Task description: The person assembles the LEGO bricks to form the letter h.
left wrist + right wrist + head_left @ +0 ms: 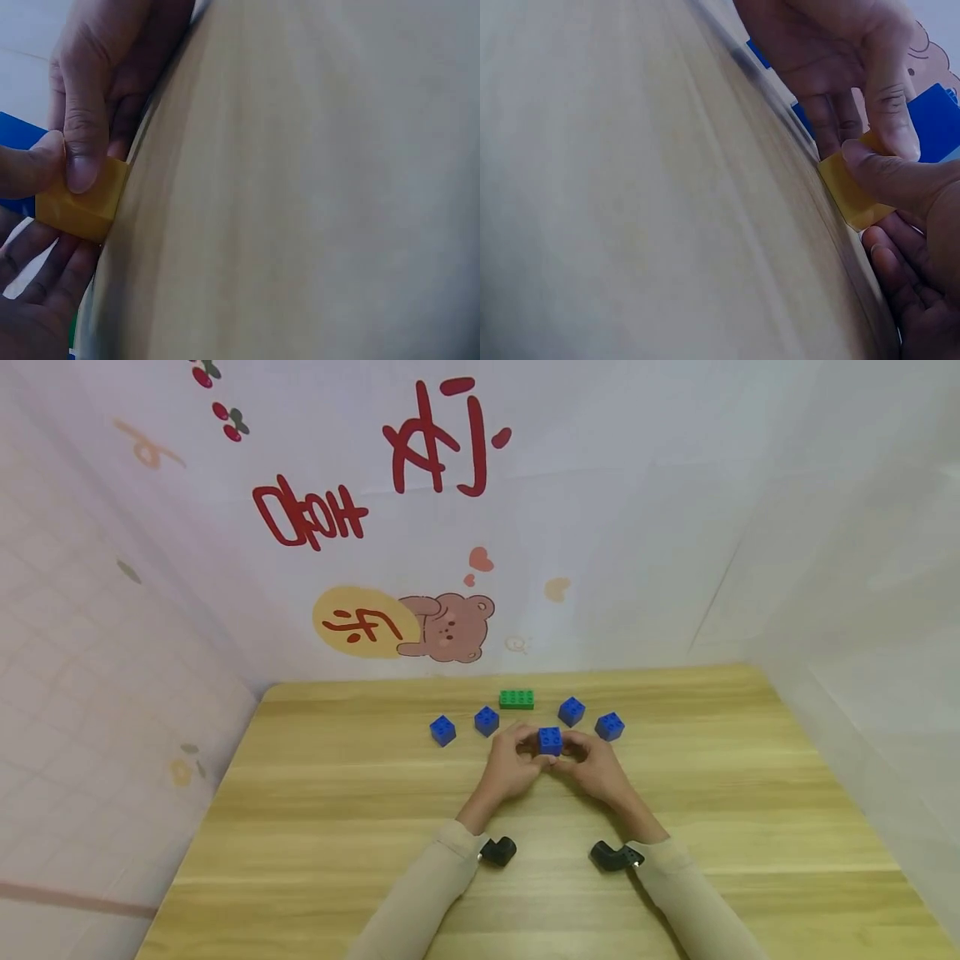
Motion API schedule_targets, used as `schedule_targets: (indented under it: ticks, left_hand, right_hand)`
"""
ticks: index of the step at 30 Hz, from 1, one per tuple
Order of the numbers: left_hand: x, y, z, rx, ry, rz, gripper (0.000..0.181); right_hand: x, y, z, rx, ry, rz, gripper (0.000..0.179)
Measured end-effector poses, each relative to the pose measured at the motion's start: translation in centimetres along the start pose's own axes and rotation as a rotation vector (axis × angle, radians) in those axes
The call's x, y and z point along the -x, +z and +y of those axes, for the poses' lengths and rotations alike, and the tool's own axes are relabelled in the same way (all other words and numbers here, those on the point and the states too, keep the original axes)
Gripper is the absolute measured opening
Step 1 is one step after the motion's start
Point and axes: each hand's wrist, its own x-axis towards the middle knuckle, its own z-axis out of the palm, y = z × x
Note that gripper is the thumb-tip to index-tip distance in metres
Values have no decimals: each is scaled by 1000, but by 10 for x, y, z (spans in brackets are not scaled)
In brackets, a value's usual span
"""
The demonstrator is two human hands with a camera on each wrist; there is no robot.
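A blue toy building brick (550, 739) with studs on top sits on a yellow brick (86, 202); the yellow one is hidden in the head view. My left hand (512, 762) and right hand (595, 764) hold this stack from both sides, low at the table. In the left wrist view, the left thumb (30, 166) lies across the joint of the two bricks. The right thumb (85, 131) presses the yellow brick's near face. Fingers of both hands curl around its sides, partly hidden behind it. The yellow brick's lower edge appears to touch the table.
Beyond the hands lie two blue bricks on the left (442, 731) (487, 721), and two on the right (572, 711) (610, 726). A longer green brick (517, 699) lies between these pairs. The wooden table (337, 827) meets a printed wall sheet (637, 527) behind.
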Motion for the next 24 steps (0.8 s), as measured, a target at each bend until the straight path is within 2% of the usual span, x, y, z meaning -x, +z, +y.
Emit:
schedule_targets:
  ticks: [6,10,18,24]
  left_hand:
    - [2,-3,-1,31,-19,-35,35]
    - [3,-5,2,36,-59,-48,37]
    - [14,-5,4,25,-91,-52,49]
    - [23,-13,5,22,-101,-38,54]
  right_hand:
    - [0,-1,0,-9,-24,2,42]
    - [0,-1,-1,-23,-34,-10,42]
    - [4,1,0,42,-34,3,42]
    - [7,0,-3,34,-33,-14,47]
